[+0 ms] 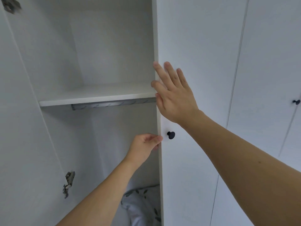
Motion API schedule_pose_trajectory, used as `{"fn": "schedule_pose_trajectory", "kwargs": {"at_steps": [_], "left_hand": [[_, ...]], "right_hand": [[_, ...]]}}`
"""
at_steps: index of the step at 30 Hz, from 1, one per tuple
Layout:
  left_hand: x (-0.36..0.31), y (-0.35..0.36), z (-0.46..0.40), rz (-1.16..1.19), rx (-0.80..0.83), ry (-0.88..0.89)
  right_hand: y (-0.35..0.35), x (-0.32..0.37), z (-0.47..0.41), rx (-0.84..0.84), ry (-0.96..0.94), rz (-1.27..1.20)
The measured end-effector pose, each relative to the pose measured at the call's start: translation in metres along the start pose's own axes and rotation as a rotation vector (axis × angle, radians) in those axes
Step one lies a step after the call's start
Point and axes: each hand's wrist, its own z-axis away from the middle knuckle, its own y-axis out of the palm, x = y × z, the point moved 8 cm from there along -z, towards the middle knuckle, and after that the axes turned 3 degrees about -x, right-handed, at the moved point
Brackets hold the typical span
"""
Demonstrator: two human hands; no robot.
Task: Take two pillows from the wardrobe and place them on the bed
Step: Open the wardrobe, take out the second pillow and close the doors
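I face a white wardrobe with its left side open. My left hand [146,143] pinches the free edge of the right wardrobe door [192,46], just left of its black knob [171,135]. My right hand [172,93] lies flat on that door's front, fingers spread, near its edge. Low inside the wardrobe, a white pillow with a dark leaf print [143,204] shows between my left forearm and the door; most of it is hidden.
A bare white shelf [97,99] crosses the wardrobe at hand height, with a metal rail [114,104] under it. The left door stands open, its hinge [68,183] showing. More shut doors and another black knob [296,101] are at right.
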Motion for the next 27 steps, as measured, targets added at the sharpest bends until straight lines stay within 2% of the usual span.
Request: {"fn": "schedule_pose_trajectory", "kwargs": {"at_steps": [7,14,19,27], "left_hand": [[-0.025,0.045,0.029,0.038,0.222,0.034],[-0.045,0.102,0.047,0.068,0.378,0.136],[-0.05,0.148,0.057,0.052,0.462,0.194],[-0.065,0.212,0.06,-0.264,0.45,0.282]], "right_hand": [[-0.056,-0.011,0.021,-0.137,-0.024,-0.012],[-0.114,-0.03,0.044,-0.156,-0.113,0.008],[-0.145,-0.05,0.067,-0.14,-0.043,-0.016],[-0.186,-0.094,0.097,-0.132,0.061,0.121]]}}
